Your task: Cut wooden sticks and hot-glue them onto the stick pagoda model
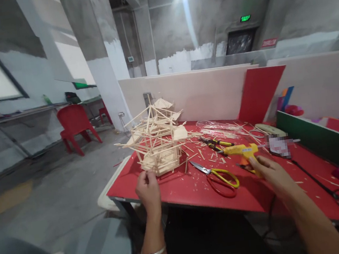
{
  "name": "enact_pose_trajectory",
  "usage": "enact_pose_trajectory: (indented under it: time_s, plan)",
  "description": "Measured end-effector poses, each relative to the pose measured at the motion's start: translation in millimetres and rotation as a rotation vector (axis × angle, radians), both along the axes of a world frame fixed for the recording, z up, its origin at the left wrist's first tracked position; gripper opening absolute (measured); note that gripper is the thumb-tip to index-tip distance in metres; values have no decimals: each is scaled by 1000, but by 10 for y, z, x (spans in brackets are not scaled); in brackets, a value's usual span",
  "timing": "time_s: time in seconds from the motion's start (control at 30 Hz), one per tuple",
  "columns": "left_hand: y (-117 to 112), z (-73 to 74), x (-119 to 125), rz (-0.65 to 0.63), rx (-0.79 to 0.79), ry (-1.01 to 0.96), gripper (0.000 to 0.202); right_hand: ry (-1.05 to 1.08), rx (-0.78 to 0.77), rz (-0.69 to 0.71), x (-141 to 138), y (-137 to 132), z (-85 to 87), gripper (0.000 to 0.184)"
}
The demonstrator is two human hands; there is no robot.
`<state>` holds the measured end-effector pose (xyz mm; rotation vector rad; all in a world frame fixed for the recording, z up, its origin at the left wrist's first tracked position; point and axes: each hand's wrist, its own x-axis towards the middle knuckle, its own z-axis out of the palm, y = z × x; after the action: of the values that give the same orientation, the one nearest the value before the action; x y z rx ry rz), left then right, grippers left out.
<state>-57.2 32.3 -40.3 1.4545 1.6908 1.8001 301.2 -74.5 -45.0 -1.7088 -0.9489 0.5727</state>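
Observation:
A pavilion-like model made of thin wooden sticks stands on the left part of the red table. My left hand is closed in a pinch right at the model's lower front-left corner; what lies between the fingertips is too small to make out. In my right hand is a yellow hot glue gun, gripped by its handle, its nozzle pointing left towards the model. Scissors with yellow and red handles lie partly open between my hands. Pliers with yellow-black handles rest behind them.
Loose sticks and offcuts litter the red table. A clear plastic bag of sticks lies at the back. To the right are a green panel and a black cable. A red chair stands on the floor at left.

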Motion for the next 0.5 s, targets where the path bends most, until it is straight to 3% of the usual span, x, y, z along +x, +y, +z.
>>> enact_pose_trajectory:
  time_s: [0.1, 0.2, 0.3, 0.5]
  plan:
    - [7, 35, 74, -40, 19, 14, 30, -78, -109, -92, 346, 49, -149, 54]
    - [21, 40, 100, -71, 14, 19, 31, -169, -202, -114, 482, 161, -208, 47]
    - [46, 17, 87, -78, 11, 27, 28, -274, -272, -107, 519, 344, -178, 35]
    - [69, -10, 73, -81, 15, 42, 28, -438, -383, -77, 369, 903, -102, 35]
